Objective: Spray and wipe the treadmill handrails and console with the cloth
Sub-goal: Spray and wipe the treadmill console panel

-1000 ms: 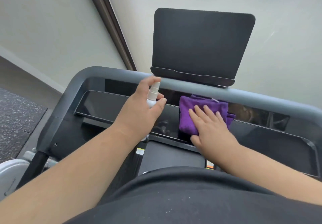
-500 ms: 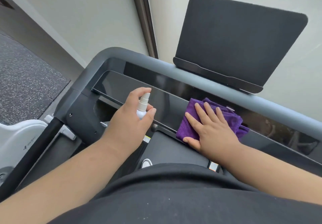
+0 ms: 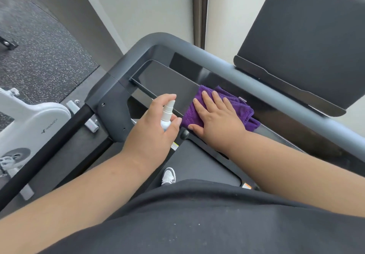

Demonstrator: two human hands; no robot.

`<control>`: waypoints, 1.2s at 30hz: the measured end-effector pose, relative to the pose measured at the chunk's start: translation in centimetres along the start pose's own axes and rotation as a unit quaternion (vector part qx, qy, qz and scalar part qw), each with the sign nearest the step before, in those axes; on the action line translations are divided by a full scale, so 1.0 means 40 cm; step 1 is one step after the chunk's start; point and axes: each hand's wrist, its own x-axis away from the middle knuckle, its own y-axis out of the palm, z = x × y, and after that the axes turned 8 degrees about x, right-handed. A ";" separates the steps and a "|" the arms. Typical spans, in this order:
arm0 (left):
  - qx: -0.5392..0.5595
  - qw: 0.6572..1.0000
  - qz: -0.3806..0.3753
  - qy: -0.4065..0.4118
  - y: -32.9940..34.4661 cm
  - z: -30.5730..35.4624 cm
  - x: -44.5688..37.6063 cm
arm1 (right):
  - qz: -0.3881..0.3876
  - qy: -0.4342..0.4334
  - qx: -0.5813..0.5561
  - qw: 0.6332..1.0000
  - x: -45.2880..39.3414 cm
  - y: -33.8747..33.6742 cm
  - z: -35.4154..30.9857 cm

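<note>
Leftward along the console [image 3: 177,79] my right hand [image 3: 215,119] has slid the purple cloth [image 3: 233,107] since a moment ago, fingers straight and flat, pressing it on the glossy black panel below the grey handrail [image 3: 227,66]. Just beside it, my left hand [image 3: 152,133] grips the white spray bottle [image 3: 166,115], forefinger curled over its nozzle.

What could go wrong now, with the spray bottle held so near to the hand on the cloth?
1. The spray bottle in the left hand sits close beside the right hand, so mist may wet the fingers rather than the console.
2. The purple cloth is bunched, so it may wipe unevenly.
</note>
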 end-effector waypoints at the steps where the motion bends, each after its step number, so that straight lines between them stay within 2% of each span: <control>1: 0.002 1.000 -0.003 -0.004 -0.001 -0.003 0.003 | 0.002 0.002 0.002 1.000 0.019 0.001 0.008; 8: 0.029 0.999 -0.013 -0.020 -0.041 -0.044 0.000 | -0.021 0.040 0.042 0.998 0.135 0.034 0.023; 11: 0.038 0.999 -0.016 -0.024 -0.064 -0.060 -0.008 | -0.019 0.048 0.037 0.998 0.087 0.028 -0.009; 19: 0.044 0.998 -0.035 -0.007 -0.115 -0.109 -0.034 | 0.003 0.005 0.030 1.000 -0.175 -0.007 -0.142; 22: 0.049 0.998 -0.047 0.003 -0.133 -0.136 -0.057 | 0.003 0.013 0.031 0.999 -0.193 -0.013 -0.151; 25: 0.065 0.996 -0.062 0.008 -0.157 -0.157 -0.083 | 0.000 0.044 0.017 0.999 -0.142 -0.009 -0.136; 30: 0.084 0.991 -0.100 0.026 -0.200 -0.189 -0.129 | 0.001 0.162 0.039 0.986 -0.016 0.016 -0.126; 36: 0.071 0.990 -0.112 0.053 -0.255 -0.248 -0.165 | 0.000 0.159 0.062 0.985 -0.080 -0.002 -0.164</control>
